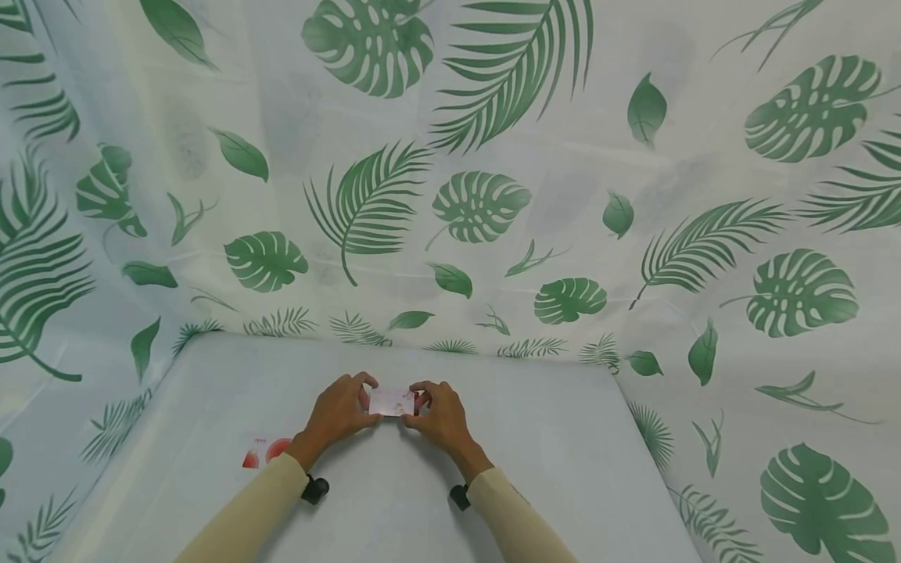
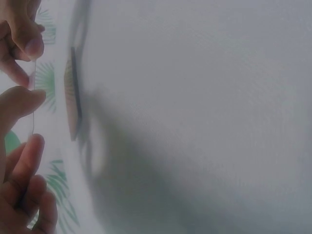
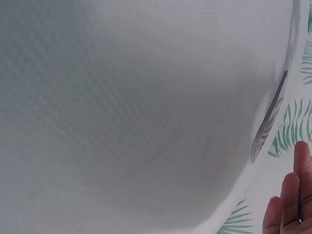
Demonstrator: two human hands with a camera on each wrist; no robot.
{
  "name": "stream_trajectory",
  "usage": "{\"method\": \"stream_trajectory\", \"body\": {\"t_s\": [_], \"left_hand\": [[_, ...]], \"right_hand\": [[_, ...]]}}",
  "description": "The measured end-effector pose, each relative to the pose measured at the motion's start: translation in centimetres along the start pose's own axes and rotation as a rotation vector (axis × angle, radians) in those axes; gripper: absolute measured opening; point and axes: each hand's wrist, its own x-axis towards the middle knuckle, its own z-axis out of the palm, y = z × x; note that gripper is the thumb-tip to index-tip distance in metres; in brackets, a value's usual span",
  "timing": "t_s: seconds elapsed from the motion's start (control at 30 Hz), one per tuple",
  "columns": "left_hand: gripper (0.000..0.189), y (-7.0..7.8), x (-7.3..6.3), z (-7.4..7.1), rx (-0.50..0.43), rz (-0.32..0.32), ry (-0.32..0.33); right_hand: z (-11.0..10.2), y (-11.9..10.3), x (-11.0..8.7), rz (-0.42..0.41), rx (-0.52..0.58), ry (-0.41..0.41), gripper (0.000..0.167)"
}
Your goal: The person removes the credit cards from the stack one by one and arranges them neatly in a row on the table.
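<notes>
Both hands meet over the table and share a thin, pale pink card (image 1: 391, 402), which looks like a sheet seen edge-on in the left wrist view. My left hand (image 1: 340, 408) pinches its left side between thumb and fingers. On the opposite side, my right hand (image 1: 441, 416) grips it the same way. Beneath the card, a flat slab (image 2: 73, 95) with a dark edge and a glossy, reflecting top lies on the table. The head view shows only a dark sliver of that slab; the card hides the rest.
A white card with red print (image 1: 278, 450) lies on the white table (image 1: 563, 461), left of the hands and partly covered by the left forearm. Leaf-patterned sheeting (image 1: 486, 258) hangs behind the table and along its sides. Small black devices sit at both wrists.
</notes>
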Motion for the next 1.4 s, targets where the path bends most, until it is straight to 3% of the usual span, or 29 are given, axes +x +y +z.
{"method": "stream_trajectory", "body": {"t_s": [0.27,0.73,1.07,1.4], "left_hand": [[0.053,0.4,-0.6,-0.6,0.014,0.001,0.011],[0.053,-0.3,-1.9,-1.1,0.004,0.035,0.065],[0.053,-0.4,-2.9,-1.5,0.023,0.024,0.074],[0.054,-0.8,-3.7,-2.1,0.036,0.023,0.058]], "right_hand": [[-0.1,-0.5,-0.4,0.021,0.012,-0.008,0.052],[0.6,-1.2,-1.0,0.040,0.006,-0.002,0.054],[0.9,-2.1,-1.8,0.041,0.034,-0.006,0.055],[1.4,-2.7,-2.4,-0.015,0.041,0.018,0.054]]}}
